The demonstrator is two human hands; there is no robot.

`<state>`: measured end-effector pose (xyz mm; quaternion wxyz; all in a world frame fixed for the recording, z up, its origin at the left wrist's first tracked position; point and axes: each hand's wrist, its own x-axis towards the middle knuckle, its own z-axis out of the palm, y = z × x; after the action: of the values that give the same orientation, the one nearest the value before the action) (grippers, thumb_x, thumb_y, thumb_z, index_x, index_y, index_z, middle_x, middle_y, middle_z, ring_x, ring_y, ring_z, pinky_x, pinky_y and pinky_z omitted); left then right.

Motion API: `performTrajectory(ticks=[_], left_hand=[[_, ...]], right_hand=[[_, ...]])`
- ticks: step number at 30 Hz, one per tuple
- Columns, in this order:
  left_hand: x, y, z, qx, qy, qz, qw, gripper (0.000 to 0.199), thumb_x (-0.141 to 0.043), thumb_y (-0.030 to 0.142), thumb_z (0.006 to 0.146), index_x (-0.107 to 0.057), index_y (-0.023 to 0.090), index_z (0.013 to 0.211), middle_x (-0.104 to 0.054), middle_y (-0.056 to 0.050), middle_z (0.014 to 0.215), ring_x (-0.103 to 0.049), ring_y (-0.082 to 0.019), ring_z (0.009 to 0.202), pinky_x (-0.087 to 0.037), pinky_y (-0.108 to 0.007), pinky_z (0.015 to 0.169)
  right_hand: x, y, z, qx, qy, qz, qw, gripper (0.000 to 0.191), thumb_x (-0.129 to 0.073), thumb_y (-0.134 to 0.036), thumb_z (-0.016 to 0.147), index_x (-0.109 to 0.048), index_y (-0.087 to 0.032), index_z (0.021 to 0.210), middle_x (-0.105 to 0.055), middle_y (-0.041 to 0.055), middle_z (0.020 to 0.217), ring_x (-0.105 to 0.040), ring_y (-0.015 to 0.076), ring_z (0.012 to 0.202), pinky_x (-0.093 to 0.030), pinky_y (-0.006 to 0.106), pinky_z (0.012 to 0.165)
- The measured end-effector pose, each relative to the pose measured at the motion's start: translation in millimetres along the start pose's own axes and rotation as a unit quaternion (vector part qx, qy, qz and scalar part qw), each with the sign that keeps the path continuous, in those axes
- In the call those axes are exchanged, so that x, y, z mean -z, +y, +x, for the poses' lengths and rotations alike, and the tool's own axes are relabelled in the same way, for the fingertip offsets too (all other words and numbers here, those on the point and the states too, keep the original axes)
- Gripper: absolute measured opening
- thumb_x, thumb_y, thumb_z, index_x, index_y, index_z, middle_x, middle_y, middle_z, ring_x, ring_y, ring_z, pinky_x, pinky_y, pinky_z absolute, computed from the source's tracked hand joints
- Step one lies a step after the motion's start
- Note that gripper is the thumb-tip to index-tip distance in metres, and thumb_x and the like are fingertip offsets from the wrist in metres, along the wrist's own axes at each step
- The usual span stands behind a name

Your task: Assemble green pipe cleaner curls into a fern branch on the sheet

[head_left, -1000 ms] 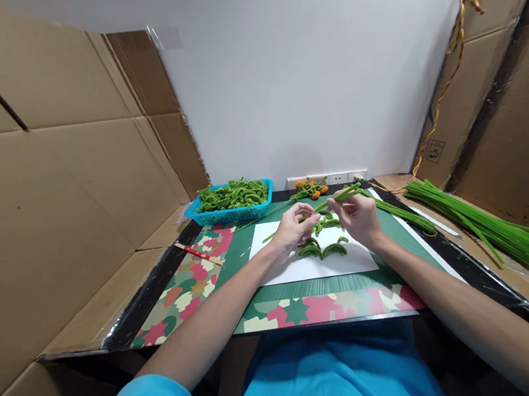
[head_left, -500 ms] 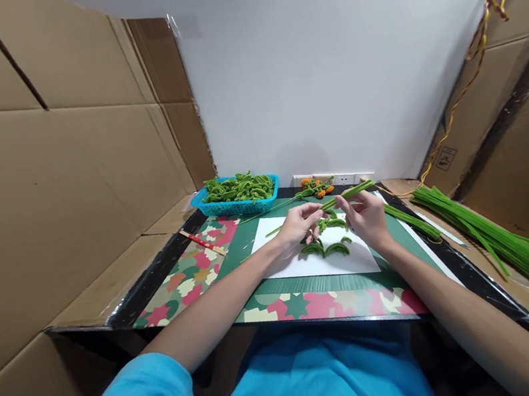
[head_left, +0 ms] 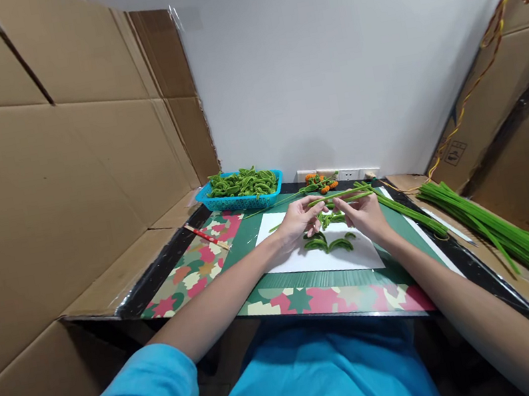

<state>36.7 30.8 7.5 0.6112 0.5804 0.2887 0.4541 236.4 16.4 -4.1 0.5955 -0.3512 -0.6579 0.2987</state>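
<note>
Over the white paper [head_left: 275,260], I hold several green pipe cleaners [head_left: 342,194] lengthwise between both hands. My left hand [head_left: 298,219] pinches their left part with thumb and fingertips. My right hand [head_left: 364,213] is closed on the same stems a short way to the right, and the strands stand slightly apart there. Below the hands, curved leaf shapes of green pipe cleaner [head_left: 341,245] lie on the paper. Other green pieces [head_left: 332,219] sit partly hidden behind my fingers.
A blue basket [head_left: 239,202] of bent green pieces stands at the back left, near orange flowers on green stems [head_left: 323,183]. A red-handled tool [head_left: 205,236] lies on the patterned mat [head_left: 176,277]. Loose green pipe cleaners [head_left: 519,236] and scissors [head_left: 452,227] lie at the right.
The held pipe cleaners have gone from a tight, tilted bundle to a flatter, spread set of strands. My right hand has dipped slightly. The whole view has shifted a little.
</note>
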Motion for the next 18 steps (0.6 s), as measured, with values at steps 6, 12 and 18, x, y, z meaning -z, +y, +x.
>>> performTrajectory(ticks=[6,12,18], left_hand=[[-1.4,1.9,-1.5,0.002,-0.008,-0.026,1.0,0.052,-0.087,0.057,0.081,-0.066,0.014,0.101,-0.069,0.0,0.088,-0.057,-0.005,0.041,-0.03,-0.018,0.031],[-1.6,7.8,-4.0,0.007,0.015,-0.041,0.999,0.044,-0.081,0.054,0.09,-0.064,0.014,0.095,-0.069,-0.001,0.088,-0.058,-0.004,0.043,-0.032,-0.017,0.032],[-2.9,8.2,-4.3,0.023,0.022,-0.042,0.999,0.041,-0.082,0.05,0.09,-0.065,0.013,0.092,-0.07,-0.002,0.088,-0.057,-0.004,0.043,-0.029,-0.017,0.031]], right_hand=[[-2.9,0.1,-1.0,-0.013,-0.023,0.023,0.999,0.041,-0.08,-0.055,0.089,-0.078,-0.014,0.085,-0.072,0.0048,0.072,-0.049,0.0081,0.039,-0.04,0.023,0.034],[-5.2,-2.3,0.2,-0.041,-0.031,0.05,0.997,0.045,-0.078,-0.06,0.088,-0.077,-0.015,0.098,-0.074,0.0039,0.074,-0.049,0.0083,0.037,-0.04,0.023,0.033],[-3.6,-0.1,1.7,-0.063,-0.037,0.079,0.994,0.041,-0.078,-0.055,0.087,-0.078,-0.016,0.097,-0.077,0.0063,0.082,-0.049,0.0081,0.039,-0.04,0.024,0.036]])
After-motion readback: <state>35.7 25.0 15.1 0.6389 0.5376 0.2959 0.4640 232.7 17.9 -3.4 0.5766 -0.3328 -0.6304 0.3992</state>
